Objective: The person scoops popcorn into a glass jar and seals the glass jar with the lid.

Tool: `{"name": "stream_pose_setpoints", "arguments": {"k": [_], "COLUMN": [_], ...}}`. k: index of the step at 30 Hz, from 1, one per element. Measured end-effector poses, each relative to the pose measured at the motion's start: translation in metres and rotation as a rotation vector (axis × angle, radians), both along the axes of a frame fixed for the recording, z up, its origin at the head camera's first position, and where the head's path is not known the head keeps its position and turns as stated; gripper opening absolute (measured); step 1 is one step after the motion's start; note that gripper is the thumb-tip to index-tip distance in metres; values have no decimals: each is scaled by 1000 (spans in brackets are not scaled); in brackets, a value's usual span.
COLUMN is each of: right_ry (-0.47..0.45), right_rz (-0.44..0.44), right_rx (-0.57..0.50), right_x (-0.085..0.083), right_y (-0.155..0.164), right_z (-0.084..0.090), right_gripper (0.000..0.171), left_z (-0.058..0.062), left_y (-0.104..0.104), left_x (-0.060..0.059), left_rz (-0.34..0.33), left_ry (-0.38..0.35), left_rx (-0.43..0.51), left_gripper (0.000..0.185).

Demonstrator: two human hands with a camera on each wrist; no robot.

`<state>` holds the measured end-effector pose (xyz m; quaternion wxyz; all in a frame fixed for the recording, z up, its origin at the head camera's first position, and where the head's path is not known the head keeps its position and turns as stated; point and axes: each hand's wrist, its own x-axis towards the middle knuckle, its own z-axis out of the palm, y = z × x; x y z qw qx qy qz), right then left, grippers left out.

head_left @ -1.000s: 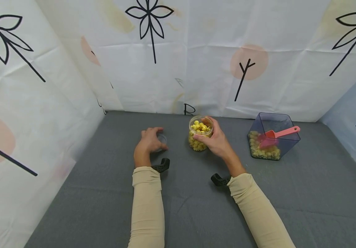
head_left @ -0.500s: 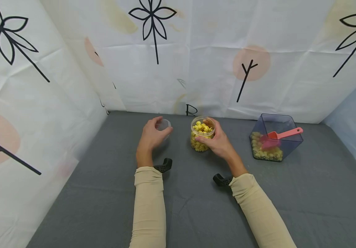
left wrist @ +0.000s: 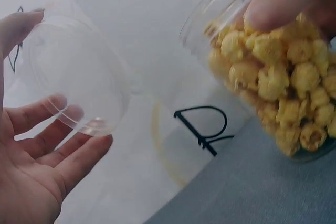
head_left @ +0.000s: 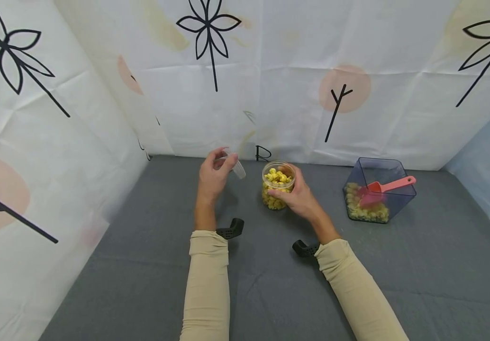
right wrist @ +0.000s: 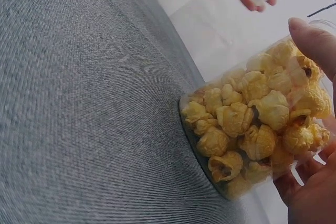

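Two hands work over the grey cloth. The right hand wraps round a popcorn jar standing on the cloth. Just left, the left hand holds a clear lid by its fingertips, raised and tilted beside the jar's open mouth.

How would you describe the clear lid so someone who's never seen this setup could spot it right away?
Start at the gray table and find the open popcorn jar that the right hand grips near the middle. Just left of it, the left hand holds the clear lid in the air. It is a small, empty, see-through disc, unlike the hexagonal bin with its pink scoop.
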<state>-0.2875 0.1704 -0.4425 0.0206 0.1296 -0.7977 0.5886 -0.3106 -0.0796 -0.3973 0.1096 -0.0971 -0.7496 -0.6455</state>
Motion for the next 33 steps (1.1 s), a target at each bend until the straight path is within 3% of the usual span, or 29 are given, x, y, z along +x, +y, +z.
{"name": "stream_pose_setpoints", "arguments": {"k": [6, 19, 27, 33], "right_ry": [12, 48, 87, 46], "right_rz": [14, 31, 45, 29], "right_rx": [-42, -37, -32, -11], "right_x": [-1, 0, -2, -1], "right_y": [-1, -1, 0, 1], "right_z": [-2, -5, -7, -6], "right_gripper": [90, 90, 94, 95], "left_z": [5, 4, 1, -3], "left_y": [12, 30, 38, 45], "left_x": [1, 2, 2, 3], "left_rz": [-41, -133, -163, -186], "left_ry": [45, 61, 110, 120], "left_rx": [86, 98, -37, -147], "left_gripper": [53, 44, 35, 36]}}
